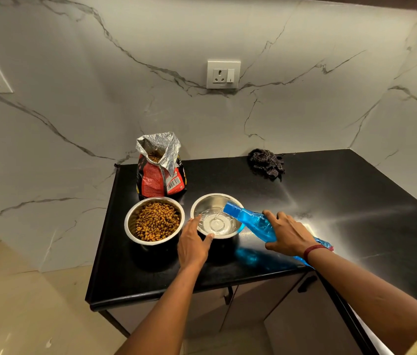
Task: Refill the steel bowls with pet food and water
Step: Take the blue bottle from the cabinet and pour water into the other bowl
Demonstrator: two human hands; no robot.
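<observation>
**Water bowl (pixel 210 196) filled from blue bottle (pixel 252 221)**

Near the front edge of the black counter (pixel 330 201), the tilted bottle is gripped by the right hand (pixel 289 235), with the fingers wrapped around its body. Water is being poured from its neck into the steel bowl. The bowl's near rim is clasped between the thumb and fingers of the left hand (pixel 193 243). Just beside it, the food bowl (pixel 127 224) is filled with kibble. The opened pet food bag (pixel 160 176) stands behind, and a dark cloth (pixel 266 162) is seen at the wall.

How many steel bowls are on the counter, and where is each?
2. The kibble bowl stands before the food bag; the water bowl sits right of it, held by the left hand while the right hand tips a bottle into it. None seems hidden.
</observation>
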